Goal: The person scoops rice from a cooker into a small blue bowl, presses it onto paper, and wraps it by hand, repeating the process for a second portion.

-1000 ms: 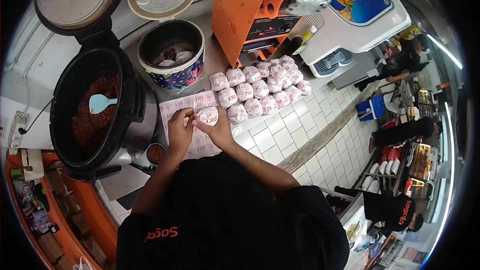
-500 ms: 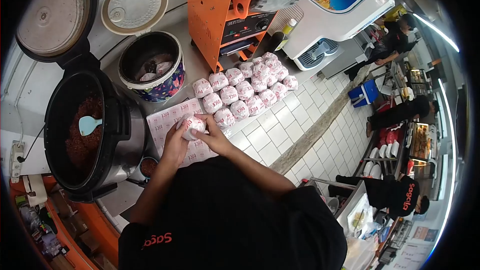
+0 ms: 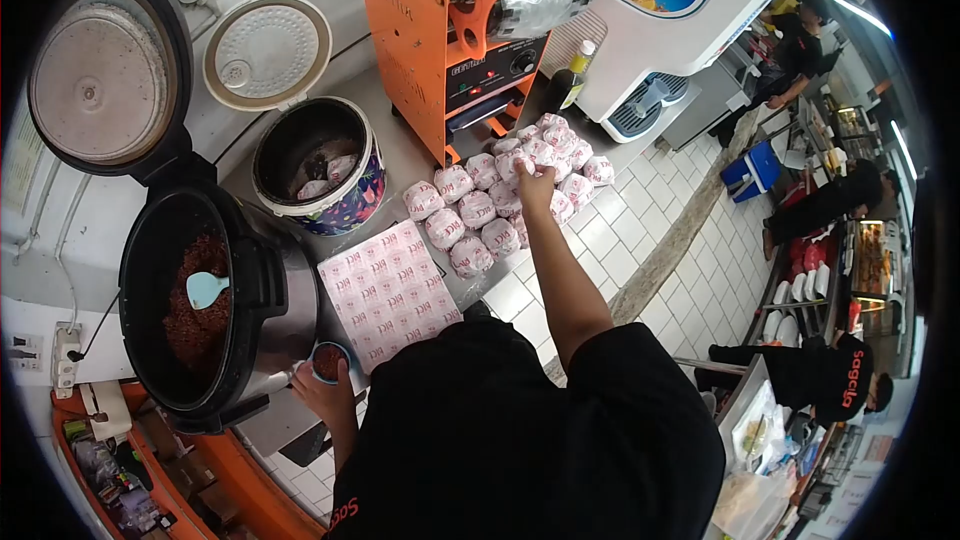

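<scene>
My left hand (image 3: 325, 392) is wrapped round a small blue-rimmed cup (image 3: 329, 363) with reddish-brown food in it, beside the large cooker. My right hand (image 3: 535, 183) reaches out to the pile of paper-wrapped balls (image 3: 478, 208), its fingers closed on one wrapped ball (image 3: 513, 166) on top. A stack of printed paper sheets (image 3: 388, 292) lies flat on the counter between my hands. The large open cooker (image 3: 268, 290) holds reddish-brown rice (image 3: 193, 325) with a light blue scoop (image 3: 206, 290) resting in it.
A floral pot (image 3: 370, 185) with wrapped pieces inside stands behind the sheets. An orange sealing machine (image 3: 405, 50), a bottle (image 3: 568, 80) and a white drink dispenser (image 3: 690, 30) line the back. Several people in black work at the right, near a blue box (image 3: 755, 172).
My hands have parted. The wrapped ball they held is now at the pile under my right hand, and my left hand has moved down to the cup. The view has shifted slightly.
</scene>
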Tool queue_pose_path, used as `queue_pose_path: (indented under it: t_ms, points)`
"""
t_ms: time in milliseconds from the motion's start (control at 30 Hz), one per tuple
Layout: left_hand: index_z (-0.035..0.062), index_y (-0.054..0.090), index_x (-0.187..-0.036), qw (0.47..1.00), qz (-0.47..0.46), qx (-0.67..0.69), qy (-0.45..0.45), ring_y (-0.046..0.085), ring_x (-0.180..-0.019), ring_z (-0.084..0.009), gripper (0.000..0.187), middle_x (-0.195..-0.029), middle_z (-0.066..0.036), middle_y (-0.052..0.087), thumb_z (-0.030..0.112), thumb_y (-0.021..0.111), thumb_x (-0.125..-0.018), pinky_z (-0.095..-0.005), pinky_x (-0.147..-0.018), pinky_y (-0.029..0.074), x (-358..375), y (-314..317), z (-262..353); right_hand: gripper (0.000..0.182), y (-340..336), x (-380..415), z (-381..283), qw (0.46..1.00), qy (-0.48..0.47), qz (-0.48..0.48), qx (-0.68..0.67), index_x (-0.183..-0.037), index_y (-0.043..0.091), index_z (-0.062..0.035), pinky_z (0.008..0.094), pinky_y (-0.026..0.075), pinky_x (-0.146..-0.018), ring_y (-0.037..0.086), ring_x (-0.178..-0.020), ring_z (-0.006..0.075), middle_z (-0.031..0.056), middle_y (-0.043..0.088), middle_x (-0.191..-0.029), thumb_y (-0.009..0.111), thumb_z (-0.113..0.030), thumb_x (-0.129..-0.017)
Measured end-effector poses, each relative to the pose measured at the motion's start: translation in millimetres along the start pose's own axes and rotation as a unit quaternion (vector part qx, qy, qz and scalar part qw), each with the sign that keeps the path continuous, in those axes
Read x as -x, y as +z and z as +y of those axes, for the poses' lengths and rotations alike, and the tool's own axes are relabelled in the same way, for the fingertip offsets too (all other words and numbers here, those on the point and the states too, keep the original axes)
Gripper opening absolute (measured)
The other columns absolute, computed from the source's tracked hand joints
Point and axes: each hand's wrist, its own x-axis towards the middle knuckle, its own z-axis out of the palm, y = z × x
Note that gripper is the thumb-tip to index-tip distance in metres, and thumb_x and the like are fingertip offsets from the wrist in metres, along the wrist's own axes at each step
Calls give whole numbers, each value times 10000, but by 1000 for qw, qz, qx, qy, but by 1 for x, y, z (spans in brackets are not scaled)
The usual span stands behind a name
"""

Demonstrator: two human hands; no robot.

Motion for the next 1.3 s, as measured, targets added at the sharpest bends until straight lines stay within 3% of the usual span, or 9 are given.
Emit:
queue_pose_path:
  t_ms: [300,500,600,700,833,900,967,1133,1300]
  points:
    - [-8,442,-1365,985,-9,-45,-168,486,-1244,-437,1049,-1281,-248,547,677,825,-668,-575,-1007,413,22,39,-11,543,-4,11,2,997,-22,33,67,-1126,620,17,437,522,-835,668,-927,358,218,676,-991,826,-383,-822]
    - [7,476,-1378,984,-31,-107,-139,522,-1181,-404,976,-1287,-167,612,470,890,-625,-622,-934,406,13,40,5,292,0,54,-41,971,-155,183,21,-961,624,-8,456,500,-842,632,-952,334,188,629,-1020,751,-262,-891]
    - [16,498,-1356,997,-22,-5,-80,536,-1145,-418,951,-1265,-178,619,405,917,-596,-607,-925,426,9,39,12,56,11,135,-42,951,-199,-199,-126,-922,660,-34,286,470,-629,582,-690,133,68,666,-842,675,-88,-927]
    - [29,533,-1321,987,-7,137,80,555,-1090,-428,905,-1199,-182,631,351,939,-579,-539,-940,453,-20,14,53,473,6,236,-44,748,22,-662,-42,-1204,643,-66,305,501,-719,640,-869,148,84,699,-1029,515,-492,-1043]
    - [-33,219,-1573,925,-207,278,156,456,-1275,-429,1252,-1428,-286,452,475,915,-665,-527,-1094,353,-42,-8,73,768,-1,288,-31,526,387,-733,-192,-1447,495,-198,332,466,-768,589,-926,172,42,640,-1235,293,-773,-979]
    - [-17,258,-1568,869,-246,427,40,400,-1347,-438,1036,-1521,-265,372,408,817,-807,-515,-1127,329,-35,28,48,731,-10,277,-44,556,405,-700,-193,-1408,535,-229,323,450,-781,577,-935,170,13,644,-1233,314,-772,-971]
    - [8,310,-1559,950,-244,174,88,331,-1419,-419,858,-1582,-211,325,328,728,-882,-535,-1136,310,-26,65,14,691,-2,260,-26,599,405,-664,-191,-1387,554,-226,344,466,-821,591,-975,157,-1,656,-1222,360,-743,-972]
    - [68,378,-1543,962,-251,7,109,240,-1455,-449,831,-1638,-148,247,402,713,-860,-592,-1153,224,-11,79,27,602,4,264,-50,815,48,-554,-159,-1467,412,-131,330,417,-888,525,-1175,182,56,541,-1363,563,-488,-1006]
    - [69,372,-1539,965,-249,15,82,233,-1461,-437,856,-1633,-137,255,424,726,-845,-585,-1151,231,-7,82,38,718,21,270,-17,746,-500,-407,167,-1443,471,-96,454,469,-944,543,-1170,365,213,519,-1331,795,-349,-856]
